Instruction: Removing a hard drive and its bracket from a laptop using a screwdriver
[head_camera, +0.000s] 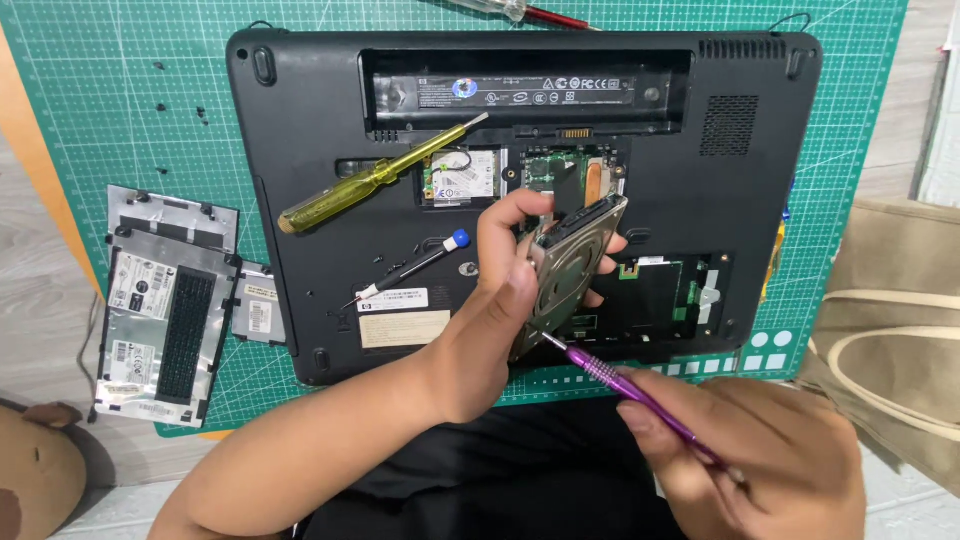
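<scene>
Above an upturned black laptop (300, 200) on a green cutting mat (90, 110), the left hand (500, 310) grips a silver hard drive (570, 270) by its edges, thumb on the near side and fingers curled round the far side; the drive is lifted off the machine and tilted on edge, its long axis running from lower left up to upper right. The right hand (760, 450) pinches a purple screwdriver (625, 385) between thumb and fingers; the shaft slants up and to the left, its tip touching the drive's lower edge, just beside the left thumb. The drive thus lies up and left of the right hand, and the left hand is the nearer, already closed round it. A yellow-handled screwdriver (370, 180) and a small black one with a blue cap (420, 260) rest on the laptop's base; two removed cover panels (165, 310) lie on the mat to the left; the open bays show green circuit boards.
</scene>
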